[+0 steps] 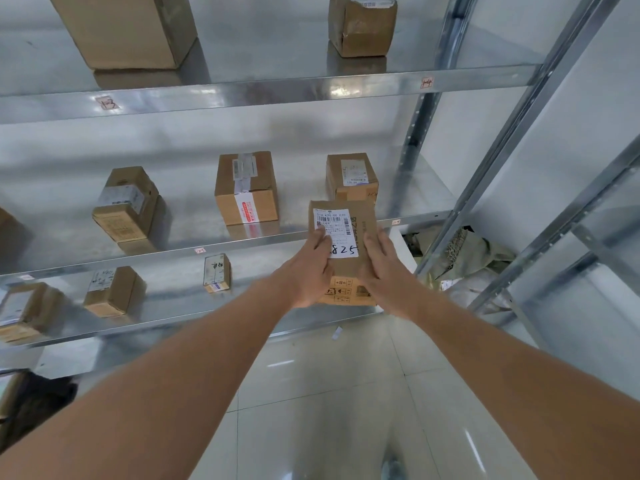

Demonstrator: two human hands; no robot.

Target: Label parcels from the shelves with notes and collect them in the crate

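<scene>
- Head view: parcel (349, 244) is held at centre frame, in front of the right end of the steel shelving (277, 88), clear of the shelf boards.
- Long axis runs near vertical in frame, top edge tipped slightly away; labelled face is turned toward the camera.
- Left hand (308, 271) is wrapped on the parcel's left edge, thumb laid across the white note (343, 249) marked "825".
- Right hand (381, 268) is clasped on the right edge, fingers curled behind, thumb on the front face.
- Parcel: flat brown cardboard, rectangular, printed barcode label (332, 221) above the handwritten note, handling symbols printed at the bottom.
- Other cardboard boxes (246, 188) are spaced apart on the upper, middle and lower shelves; most carry white labels, one has red-printed tape.
- Shelving: galvanised metal, shiny and reflective, small paper tags stuck on the front rails.
- Floor: glossy pale tiles (329, 393); a paper scrap (336, 333) lies near the shelf foot.
- Crumpled sacks (460, 254) are piled at right behind the uprights; white wall at right.
</scene>
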